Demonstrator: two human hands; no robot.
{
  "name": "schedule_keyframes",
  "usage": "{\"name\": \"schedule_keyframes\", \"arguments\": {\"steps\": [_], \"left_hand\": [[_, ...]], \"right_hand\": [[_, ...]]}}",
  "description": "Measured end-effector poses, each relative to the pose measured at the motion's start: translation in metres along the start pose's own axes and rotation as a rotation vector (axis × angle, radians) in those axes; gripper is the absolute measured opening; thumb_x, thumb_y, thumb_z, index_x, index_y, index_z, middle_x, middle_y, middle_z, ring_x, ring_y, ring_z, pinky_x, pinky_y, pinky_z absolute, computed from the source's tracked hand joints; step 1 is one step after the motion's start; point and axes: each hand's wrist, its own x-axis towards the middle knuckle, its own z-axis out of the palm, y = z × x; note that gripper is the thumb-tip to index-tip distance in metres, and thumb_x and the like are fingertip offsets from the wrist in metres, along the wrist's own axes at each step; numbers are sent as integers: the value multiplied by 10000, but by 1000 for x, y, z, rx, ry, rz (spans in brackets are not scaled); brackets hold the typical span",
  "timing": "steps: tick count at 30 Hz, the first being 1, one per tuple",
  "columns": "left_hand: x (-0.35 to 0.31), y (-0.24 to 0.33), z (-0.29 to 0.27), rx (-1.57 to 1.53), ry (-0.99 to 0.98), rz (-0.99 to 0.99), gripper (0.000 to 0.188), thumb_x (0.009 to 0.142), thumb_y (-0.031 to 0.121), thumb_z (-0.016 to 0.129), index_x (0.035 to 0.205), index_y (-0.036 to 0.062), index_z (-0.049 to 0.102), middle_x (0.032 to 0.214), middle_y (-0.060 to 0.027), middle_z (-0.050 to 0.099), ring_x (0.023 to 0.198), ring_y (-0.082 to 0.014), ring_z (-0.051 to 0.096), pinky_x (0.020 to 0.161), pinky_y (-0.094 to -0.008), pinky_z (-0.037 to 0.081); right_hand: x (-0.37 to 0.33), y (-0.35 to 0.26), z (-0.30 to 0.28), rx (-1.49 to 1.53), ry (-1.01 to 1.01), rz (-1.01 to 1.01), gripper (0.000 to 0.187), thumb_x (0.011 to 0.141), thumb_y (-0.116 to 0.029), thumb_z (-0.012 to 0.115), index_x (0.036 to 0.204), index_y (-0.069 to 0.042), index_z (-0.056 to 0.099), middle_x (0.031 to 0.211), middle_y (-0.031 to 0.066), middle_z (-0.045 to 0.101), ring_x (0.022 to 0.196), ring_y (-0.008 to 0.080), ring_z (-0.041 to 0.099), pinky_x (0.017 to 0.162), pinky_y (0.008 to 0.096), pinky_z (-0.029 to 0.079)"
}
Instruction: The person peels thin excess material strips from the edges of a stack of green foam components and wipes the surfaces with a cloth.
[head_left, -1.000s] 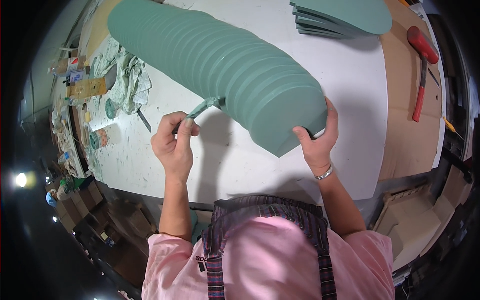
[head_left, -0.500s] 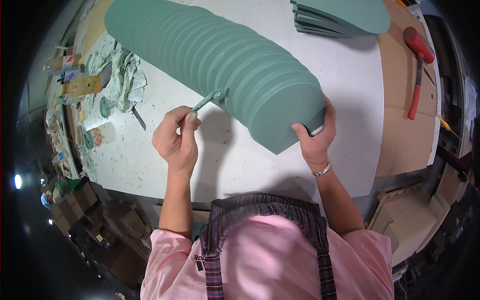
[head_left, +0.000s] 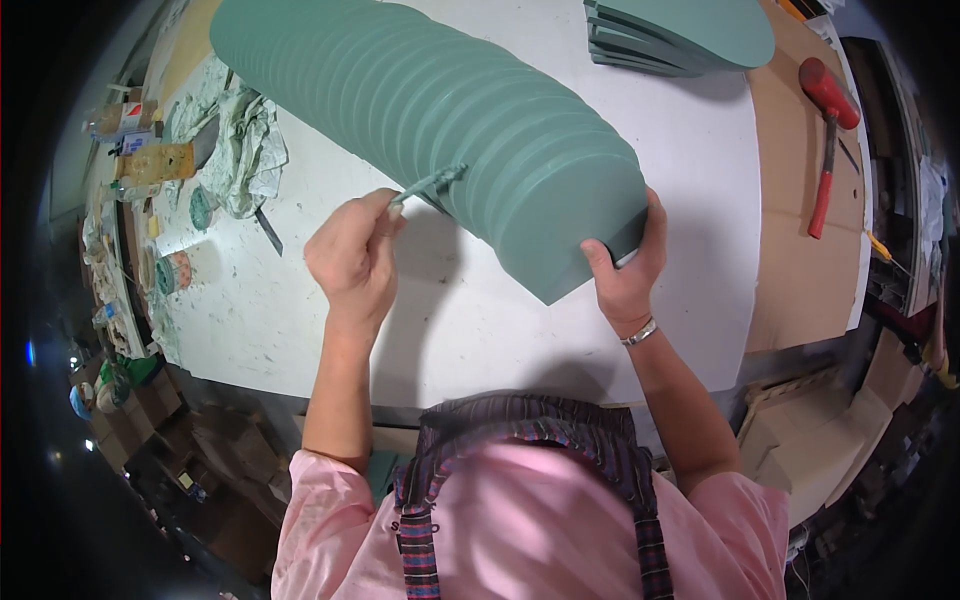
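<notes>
A long fanned row of overlapping flat green sheets with rounded ends [head_left: 420, 100] runs from the far left to the front middle of the table. Pinched in my left hand [head_left: 350, 250] is a thin green-smeared stick [head_left: 425, 184], its lumpy tip against the left edge of the row; whether it is a brush I cannot tell. My right hand [head_left: 632, 278] grips the nearest sheets at their right corner, thumb on top and fingers wrapped round the side. The undersides of the sheets are hidden.
At the back right lies a second stack of green sheets [head_left: 690, 35]. A red-headed mallet [head_left: 828, 95] rests on brown cardboard [head_left: 800, 270]. On the left are a stained cloth [head_left: 245, 150], a dark blade [head_left: 268, 232] and a small green-smeared pot [head_left: 175, 270].
My left hand has tilted and moved slightly up, bringing the stick's tip a little right and farther along the sheets' edges. My right hand keeps its grip. The whole view has shifted slightly.
</notes>
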Motion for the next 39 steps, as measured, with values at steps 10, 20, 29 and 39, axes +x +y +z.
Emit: {"name": "schedule_keyframes", "arguments": {"steps": [10,20,29,39], "left_hand": [[-6,-2,1,-39,161,-9,131,804,-110,650,877,-3,662,619,-77,585,536,-160,579,508,-255,437],[-11,-1,17,-172,191,-44,117,819,-101,658,893,-14,682,648,-82,604,554,-135,584,525,-232,449],[-15,-2,21,-219,272,-131,45,857,-51,663,890,-29,686,645,-66,605,555,-111,557,525,-228,435],[-28,-14,13,-373,265,-376,127,962,63,613,936,-46,674,651,-17,580,595,-74,505,553,-208,395]], "right_hand": [[0,-1,2,81,-35,16,780,791,-323,742,1387,32,385,1342,204,469,1204,348,452,1021,469,361],[0,-5,4,140,-20,119,734,787,-310,733,1343,41,405,1270,180,480,1160,320,459,997,456,378],[1,-6,6,92,-20,94,724,801,-309,705,1346,42,385,1257,177,467,1138,312,457,986,449,380],[-3,-2,6,74,-52,68,745,845,-346,675,1373,66,349,1283,193,443,1169,321,443,1021,443,354]]}}
